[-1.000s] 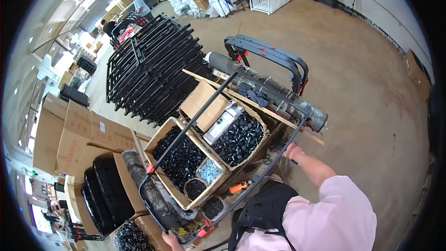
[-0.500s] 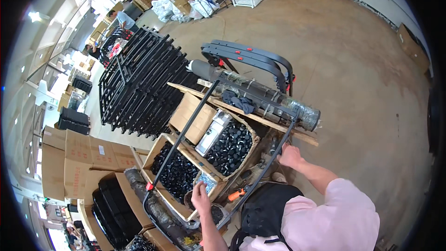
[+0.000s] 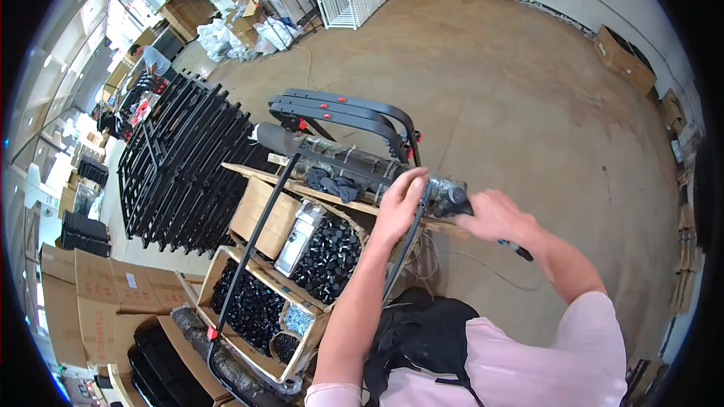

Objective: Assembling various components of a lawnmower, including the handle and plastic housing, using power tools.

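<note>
A black tubular metal frame point(image 3: 251, 256) lies across the padded rollers and the part boxes. My left hand point(image 3: 400, 207) is closed at its right-hand corner, fingers pressed together by the tube; a small part there could be hidden. My right hand point(image 3: 494, 215) grips a dark power driver point(image 3: 454, 200), its nose pointing left at that corner. Below the wrist shows the tool's black and blue lower end point(image 3: 516, 249). Under the frame, boxes hold black plastic caps point(image 3: 328, 256), smaller black parts point(image 3: 245, 309) and silvery screws point(image 3: 298, 319).
A plastic-wrapped padded roller point(image 3: 354, 162) and a wooden board bear a dark cloth point(image 3: 332, 184). Curved black tubes point(image 3: 347, 109) stand behind. Stacked black frames point(image 3: 177, 166) rise at left, above cartons point(image 3: 113, 294). A thin cable point(image 3: 490, 275) hangs near my right side. People work far left.
My left hand has moved from the small-parts box up to the frame's corner. My right hand has left the frame's side bar and now holds the driver at that corner. The view has shifted right.
</note>
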Motion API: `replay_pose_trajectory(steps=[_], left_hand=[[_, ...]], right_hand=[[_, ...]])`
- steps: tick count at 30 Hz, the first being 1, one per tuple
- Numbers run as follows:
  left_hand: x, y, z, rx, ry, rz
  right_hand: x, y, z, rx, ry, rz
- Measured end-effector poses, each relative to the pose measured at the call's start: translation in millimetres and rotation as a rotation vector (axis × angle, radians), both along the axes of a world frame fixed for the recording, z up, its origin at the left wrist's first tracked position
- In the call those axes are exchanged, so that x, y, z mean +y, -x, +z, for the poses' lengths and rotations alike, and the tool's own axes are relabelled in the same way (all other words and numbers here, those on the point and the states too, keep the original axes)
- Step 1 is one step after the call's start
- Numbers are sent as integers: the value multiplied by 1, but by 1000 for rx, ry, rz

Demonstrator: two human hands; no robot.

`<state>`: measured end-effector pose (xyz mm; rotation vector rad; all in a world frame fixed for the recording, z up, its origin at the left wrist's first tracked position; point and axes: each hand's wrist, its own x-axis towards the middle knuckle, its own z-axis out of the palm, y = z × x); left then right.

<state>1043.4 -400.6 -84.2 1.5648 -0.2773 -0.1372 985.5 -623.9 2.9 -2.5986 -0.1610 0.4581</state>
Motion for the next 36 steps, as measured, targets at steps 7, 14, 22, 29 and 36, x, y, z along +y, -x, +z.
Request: replay_pose_trajectory(steps=[7, 14, 22, 29, 36], left_hand=[[-42, -23, 8, 174, 207, -179], [-40, -30, -9, 341, 369, -149], [-42, -27, -14, 265, 279, -100], [-42, -26, -24, 256, 264, -80], [-40, -28, -33, 338, 319, -137]], right_hand=[[23, -47, 2, 39, 84, 50], [29, -56, 1, 126, 86, 62], [31, -56, -10, 120, 99, 54], [36, -58, -15, 202, 107, -12], [36, -72, -30, 294, 104, 26]])
